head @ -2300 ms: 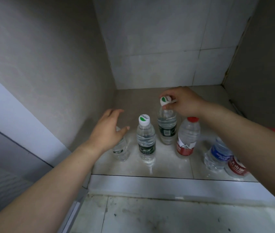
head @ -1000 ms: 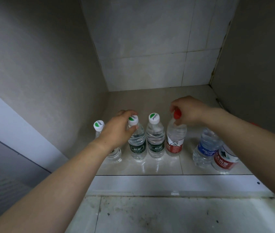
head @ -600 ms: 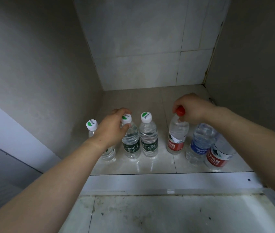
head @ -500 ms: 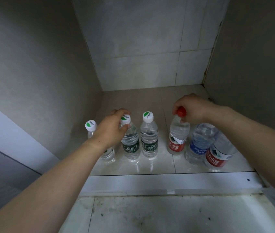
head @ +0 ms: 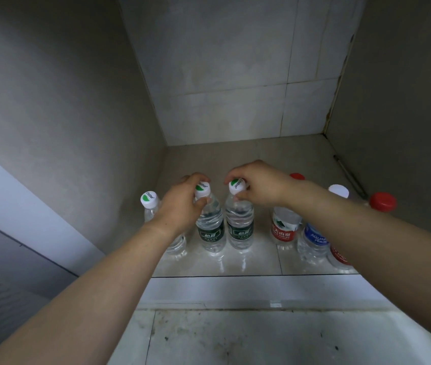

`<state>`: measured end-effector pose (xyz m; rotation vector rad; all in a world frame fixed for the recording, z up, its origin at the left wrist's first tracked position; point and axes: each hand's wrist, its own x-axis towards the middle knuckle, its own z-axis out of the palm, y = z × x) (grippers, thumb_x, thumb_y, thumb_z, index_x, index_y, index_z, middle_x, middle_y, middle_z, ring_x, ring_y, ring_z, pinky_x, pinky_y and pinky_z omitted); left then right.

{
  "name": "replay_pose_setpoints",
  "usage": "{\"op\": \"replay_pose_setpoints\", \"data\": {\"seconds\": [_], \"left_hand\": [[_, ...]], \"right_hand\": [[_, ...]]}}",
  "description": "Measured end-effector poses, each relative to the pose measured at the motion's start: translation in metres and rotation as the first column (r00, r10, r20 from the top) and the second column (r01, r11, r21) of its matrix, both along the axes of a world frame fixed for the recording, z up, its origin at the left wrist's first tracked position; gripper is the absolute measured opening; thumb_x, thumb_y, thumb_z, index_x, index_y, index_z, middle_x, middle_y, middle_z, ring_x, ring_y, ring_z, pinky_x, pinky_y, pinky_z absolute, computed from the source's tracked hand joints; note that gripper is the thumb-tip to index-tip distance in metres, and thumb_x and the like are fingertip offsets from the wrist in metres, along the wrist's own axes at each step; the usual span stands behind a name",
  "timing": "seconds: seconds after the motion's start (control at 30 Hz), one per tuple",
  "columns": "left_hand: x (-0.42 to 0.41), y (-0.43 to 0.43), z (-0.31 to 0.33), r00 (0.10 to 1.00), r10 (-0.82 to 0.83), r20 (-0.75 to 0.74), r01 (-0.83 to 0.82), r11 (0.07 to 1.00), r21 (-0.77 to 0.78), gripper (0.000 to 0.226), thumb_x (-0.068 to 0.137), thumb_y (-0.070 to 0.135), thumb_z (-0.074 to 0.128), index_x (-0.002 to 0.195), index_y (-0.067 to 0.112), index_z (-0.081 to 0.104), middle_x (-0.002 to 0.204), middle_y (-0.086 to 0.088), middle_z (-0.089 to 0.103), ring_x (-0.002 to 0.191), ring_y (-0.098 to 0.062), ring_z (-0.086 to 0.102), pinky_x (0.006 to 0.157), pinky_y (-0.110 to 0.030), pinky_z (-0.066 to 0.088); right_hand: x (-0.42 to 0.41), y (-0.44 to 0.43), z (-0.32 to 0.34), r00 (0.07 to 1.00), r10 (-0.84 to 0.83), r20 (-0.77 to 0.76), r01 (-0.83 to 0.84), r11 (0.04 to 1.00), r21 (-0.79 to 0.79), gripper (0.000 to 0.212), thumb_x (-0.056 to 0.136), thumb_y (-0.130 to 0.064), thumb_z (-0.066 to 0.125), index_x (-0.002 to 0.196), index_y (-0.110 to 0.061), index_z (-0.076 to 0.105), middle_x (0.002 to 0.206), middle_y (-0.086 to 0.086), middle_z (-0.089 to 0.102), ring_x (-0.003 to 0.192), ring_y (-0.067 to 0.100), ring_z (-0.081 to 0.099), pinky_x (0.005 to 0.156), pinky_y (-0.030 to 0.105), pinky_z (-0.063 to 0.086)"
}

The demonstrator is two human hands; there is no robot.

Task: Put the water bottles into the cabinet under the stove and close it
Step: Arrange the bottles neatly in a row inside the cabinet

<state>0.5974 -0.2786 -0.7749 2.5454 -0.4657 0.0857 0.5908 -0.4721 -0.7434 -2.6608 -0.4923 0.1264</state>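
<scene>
Two grips, both pinched on caps: left hand has fingers curled closed round the neck and white-green cap of the second green-label bottle; right hand is closed the same way on the cap of the third green-label bottle. Both bottles stand upright, long axis vertical, directly under each grip, bases on the cabinet floor, bodies just beside each other, possibly touching. Each hand is nearest its own bottle, so any shift is a straight slide or lift from the top.

Outward: a first green-capped bottle stands left of the left hand, partly hidden by the wrist. Right of the pair, apart, a red-label bottle, then a blue-label bottle and a red-capped bottle, partly behind the right forearm.

All six bottles sit inside the cabinet near its front edge. Judgement: placing nearly done, row being tidied; closing not yet done. No door clearly visible. Risk: top-held bottles tipping neighbours.
</scene>
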Motion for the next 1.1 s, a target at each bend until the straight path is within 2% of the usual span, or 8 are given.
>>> {"op": "replay_pose_setpoints", "data": {"seconds": [0.2,0.37,0.5,0.6,0.7,0.77,0.83,1.1], "left_hand": [[0.000,0.001,-0.002,1.000,-0.007,0.005,0.007,1.000,-0.014,0.036,0.084,0.014,0.063,0.118,0.021,0.052,0.117,-0.005,0.057,0.098,-0.024,0.058,0.083,-0.035,0.048],[-0.001,0.001,-0.002,1.000,-0.018,0.013,0.017,0.999,0.037,0.037,0.086,0.016,0.060,0.121,0.022,0.048,0.120,-0.007,0.054,0.097,-0.027,0.057,0.083,-0.037,0.048],[-0.003,0.006,0.006,0.994,-0.067,0.092,0.056,0.991,0.119,0.044,0.084,0.024,0.064,0.126,0.023,0.048,0.123,-0.005,0.054,0.107,-0.026,0.054,0.087,-0.039,0.047],[-0.002,0.014,0.017,0.986,-0.054,0.158,0.035,0.992,0.123,0.050,0.084,0.029,0.064,0.131,0.021,0.046,0.123,-0.004,0.055,0.113,-0.025,0.052,0.090,-0.033,0.043],[0.000,0.027,0.024,0.984,-0.034,0.176,0.006,0.987,0.159,0.045,0.086,0.032,0.061,0.127,0.020,0.050,0.124,-0.005,0.056,0.112,-0.028,0.053,0.091,-0.036,0.045],[0.000,0.038,0.024,0.986,-0.009,0.164,-0.023,0.981,0.192,0.042,0.086,0.032,0.061,0.124,0.018,0.053,0.125,-0.007,0.055,0.107,-0.030,0.056,0.089,-0.036,0.046],[0.000,0.048,0.023,0.989,0.040,0.142,-0.071,0.973,0.218,0.041,0.085,0.031,0.062,0.123,0.018,0.054,0.125,-0.009,0.055,0.101,-0.031,0.058,0.086,-0.036,0.047],[0.001,0.083,0.017,0.986,0.132,0.099,-0.147,0.975,0.165,0.035,0.079,0.016,0.067,0.114,0.015,0.060,0.116,-0.010,0.061,0.104,-0.031,0.059,0.086,-0.031,0.044]], "right_hand": [[0.002,-0.006,0.002,1.000,0.019,0.025,-0.016,0.996,-0.093,0.041,0.079,-0.023,0.071,0.119,-0.016,0.061,0.120,0.007,0.063,0.103,0.023,0.058,0.089,0.033,0.047],[-0.003,-0.013,0.003,0.999,-0.014,0.030,0.016,0.997,-0.074,0.044,0.079,-0.021,0.071,0.121,-0.016,0.060,0.122,0.005,0.063,0.106,0.021,0.058,0.086,0.025,0.042],[-0.007,-0.022,0.009,1.000,-0.015,-0.003,0.015,0.998,-0.069,0.055,0.074,-0.027,0.077,0.124,-0.021,0.057,0.128,0.000,0.059,0.113,0.018,0.054,0.091,0.026,0.041],[-0.008,-0.042,0.019,0.993,-0.100,-0.058,0.083,0.965,-0.247,0.070,0.073,-0.036,0.076,0.134,-0.021,0.046,0.134,0.001,0.049,0.121,0.021,0.047,0.091,0.025,0.035],[-0.009,-0.054,0.019,0.966,-0.252,-0.050,0.208,0.882,-0.422,0.054,0.077,-0.031,0.073,0.124,-0.011,0.054,0.122,0.009,0.056,0.108,0.025,0.055,0.081,0.028,0.042],[-0.009,-0.056,0.017,0.957,-0.287,-0.031,0.247,0.871,-0.425,0.034,0.075,-0.026,0.074,0.102,-0.007,0.066,0.105,0.011,0.066,0.093,0.025,0.062,0.075,0.030,0.049],[-0.007,-0.057,0.017,0.958,-0.286,-0.003,0.261,0.880,-0.396,0.027,0.070,-0.024,0.077,0.091,-0.009,0.070,0.096,0.009,0.068,0.086,0.023,0.063,0.073,0.030,0.051],[0.020,-0.031,0.056,0.971,-0.190,0.148,0.214,0.962,-0.169,0.042,0.066,-0.018,0.081,0.106,-0.012,0.068,0.113,0.007,0.064,0.105,0.023,0.058,0.083,0.026,0.043]]}}
